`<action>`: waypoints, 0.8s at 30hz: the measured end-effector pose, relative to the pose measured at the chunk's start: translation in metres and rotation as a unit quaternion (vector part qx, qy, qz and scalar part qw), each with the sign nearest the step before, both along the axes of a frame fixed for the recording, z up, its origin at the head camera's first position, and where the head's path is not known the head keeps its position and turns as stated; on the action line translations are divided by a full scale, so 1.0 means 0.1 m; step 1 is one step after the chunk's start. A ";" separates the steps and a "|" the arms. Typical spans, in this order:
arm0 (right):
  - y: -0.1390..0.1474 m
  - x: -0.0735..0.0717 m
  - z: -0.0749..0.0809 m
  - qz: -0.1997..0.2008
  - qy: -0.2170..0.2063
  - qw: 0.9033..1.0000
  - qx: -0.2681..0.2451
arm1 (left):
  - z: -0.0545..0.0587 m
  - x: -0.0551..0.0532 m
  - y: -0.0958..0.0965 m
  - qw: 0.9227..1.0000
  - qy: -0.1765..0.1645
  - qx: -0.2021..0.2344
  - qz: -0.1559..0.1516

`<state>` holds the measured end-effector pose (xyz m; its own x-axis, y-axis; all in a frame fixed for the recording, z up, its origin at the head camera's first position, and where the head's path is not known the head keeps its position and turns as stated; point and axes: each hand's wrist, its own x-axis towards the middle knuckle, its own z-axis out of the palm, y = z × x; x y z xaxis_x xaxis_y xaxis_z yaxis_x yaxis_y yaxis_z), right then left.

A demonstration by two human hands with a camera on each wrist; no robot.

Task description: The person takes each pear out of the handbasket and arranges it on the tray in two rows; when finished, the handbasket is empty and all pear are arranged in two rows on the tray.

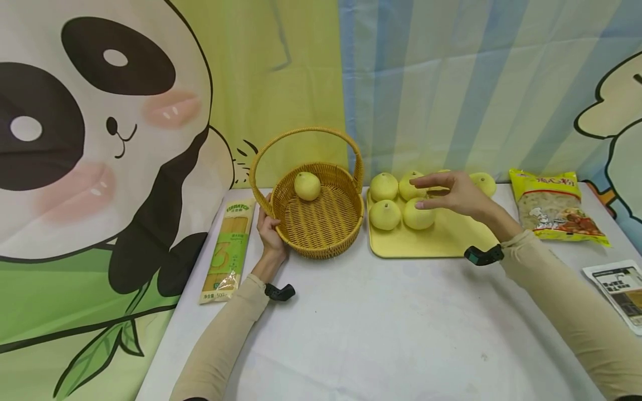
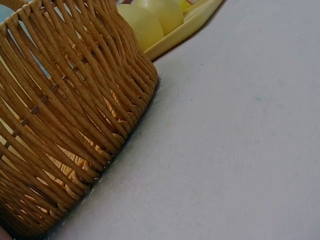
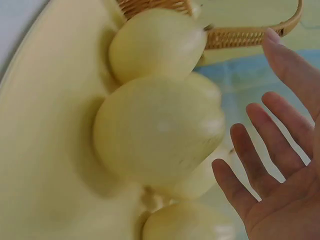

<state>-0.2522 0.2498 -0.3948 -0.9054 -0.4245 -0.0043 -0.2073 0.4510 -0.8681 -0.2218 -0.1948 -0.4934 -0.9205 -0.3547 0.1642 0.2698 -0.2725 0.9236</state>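
A round wicker basket [image 1: 321, 223] with a tall arched handle stands on the table, one pale yellow pear [image 1: 307, 186] inside it. My left hand [image 1: 271, 231] grips the basket's left side near the handle's foot; some of its fingers are hidden behind the wicker. To the right, several more pears [image 1: 385, 215] lie grouped on a yellow tray [image 1: 426, 248]. Above them hovers my right hand [image 1: 453, 195], thumb and fingers spread apart and holding nothing. In the right wrist view its fingers are extended beside a large pear [image 3: 157, 130], with a gap between.
Left of the basket lies a packet of noodles [image 1: 228, 250]. A yellow-green food bag [image 1: 554, 209] sits right of the tray, and a white-edged packet [image 1: 618, 292] lies nearer the table's right edge. A printed curtain [image 1: 426, 83] hangs directly behind the table.
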 end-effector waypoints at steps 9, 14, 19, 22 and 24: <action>-0.39 0.03 0.27 0.057 0.013 0.995 -0.080 | 0.01 0.01 0.00 1.000 0.003 0.009 -0.003; -0.69 0.03 0.37 0.102 0.014 0.990 -0.096 | 0.02 0.01 0.01 1.000 0.007 0.014 -0.003; -0.99 0.01 0.43 0.130 0.001 0.986 -0.101 | 0.02 0.01 0.01 1.000 0.008 0.012 0.002; -1.16 -0.02 0.43 0.151 -0.010 0.983 -0.109 | 0.02 0.00 0.01 1.000 0.008 0.013 0.001; -1.26 -0.05 0.41 0.165 -0.015 0.980 -0.113 | 0.02 0.00 0.01 1.000 0.007 0.013 0.000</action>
